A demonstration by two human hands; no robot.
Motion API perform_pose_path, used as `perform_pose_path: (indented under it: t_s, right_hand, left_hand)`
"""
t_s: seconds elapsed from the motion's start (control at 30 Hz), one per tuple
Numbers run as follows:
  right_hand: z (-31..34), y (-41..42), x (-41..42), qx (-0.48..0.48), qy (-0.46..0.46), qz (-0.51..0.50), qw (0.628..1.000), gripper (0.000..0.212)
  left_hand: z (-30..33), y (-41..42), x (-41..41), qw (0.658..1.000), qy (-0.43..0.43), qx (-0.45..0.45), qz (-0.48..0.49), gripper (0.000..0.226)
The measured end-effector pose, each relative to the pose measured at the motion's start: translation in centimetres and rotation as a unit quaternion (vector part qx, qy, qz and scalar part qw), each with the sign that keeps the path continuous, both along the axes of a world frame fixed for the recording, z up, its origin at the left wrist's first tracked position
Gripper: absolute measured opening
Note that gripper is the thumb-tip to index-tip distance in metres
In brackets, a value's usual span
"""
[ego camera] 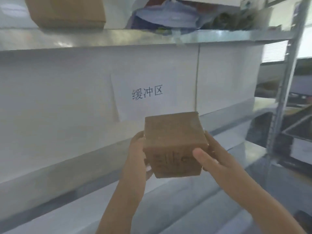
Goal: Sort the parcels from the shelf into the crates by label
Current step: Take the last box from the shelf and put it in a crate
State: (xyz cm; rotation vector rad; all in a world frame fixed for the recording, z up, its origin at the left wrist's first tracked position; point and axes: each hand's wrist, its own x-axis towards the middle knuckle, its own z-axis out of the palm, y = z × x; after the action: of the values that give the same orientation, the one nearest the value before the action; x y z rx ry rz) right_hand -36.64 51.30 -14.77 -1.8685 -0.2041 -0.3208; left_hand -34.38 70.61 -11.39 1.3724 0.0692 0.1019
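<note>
Left hand (137, 149) and right hand (212, 157) clasp a squarish brown cardboard parcel (173, 142).

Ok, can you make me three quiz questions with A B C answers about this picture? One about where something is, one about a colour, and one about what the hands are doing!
1. Where is the paper sign with writing?
A. on the wall behind the small box
B. on the floor
C. on top of the small box

2. What colour is the small box?
A. blue
B. brown
C. red

3. What are the hands doing?
A. both hold the small box
B. only one holds it
C. neither touches it

Answers:
1 A: the paper sign hangs on the wall above and behind the small box.
2 B: its cardboard is plain brown.
3 A: the left hand and the right hand grip opposite sides of it.
</note>
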Motion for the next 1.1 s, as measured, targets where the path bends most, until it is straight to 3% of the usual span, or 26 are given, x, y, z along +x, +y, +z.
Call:
perform_pose_path:
  t_s: [0.1, 0.17, 0.2, 0.27, 0.33, 0.4, 0.57, 0.83, 1.1]
  right_hand:
    - [-0.7, -6.6, -0.1, 0.062, 0.034, -0.030, 0.997, 0.064]
    - [-2.1, -11.1, -0.9, 0.061, -0.002, -0.099, 0.993, 0.095]
    - [-2.6, -13.0, -1.2, 0.067, -0.010, -0.123, 0.990, 0.100]
    - [-2.4, -15.0, -2.1, 0.084, -0.021, -0.122, 0.989, 0.072]
    - [-2.8, -16.3, -2.0, 0.154, -0.023, -0.145, 0.977, 0.042]
    - [-3.7, -18.2, -2.6, 0.157, -0.049, -0.153, 0.974, 0.053]
    - [-5.3, -25.9, 0.0, 0.107, -0.040, -0.205, 0.972, 0.075]
    - [-7.6, -34.6, 4.3, 0.093, -0.020, -0.331, 0.939, 0.084]
    - [-9.2, -47.1, 3.1, 0.032, 0.049, -0.476, 0.878, 0.091]
  left_hand:
    - [-0.3, -5.9, 1.7, 0.998, 0.047, 0.001, -0.048, 0.046]
    - [-1.4, -9.6, 3.0, 0.995, 0.047, 0.032, -0.084, 0.037]
    - [-2.2, -11.5, 3.4, 0.992, 0.020, 0.065, -0.105, 0.024]
    - [-4.0, -15.3, 4.2, 0.985, -0.043, 0.095, -0.140, 0.006]
    - [-6.1, -18.8, 5.1, 0.973, -0.112, 0.091, -0.181, 0.037]
    - [-7.0, -22.3, 6.0, 0.957, -0.164, 0.082, -0.224, 0.057]
    - [-8.1, -30.4, 9.6, 0.907, -0.225, 0.051, -0.351, 0.082]
    - [-10.2, -42.4, 17.7, 0.865, -0.245, 0.071, -0.433, 0.086]
    - [-12.3, -57.8, 18.2, 0.820, -0.275, 0.110, -0.490, 0.078]
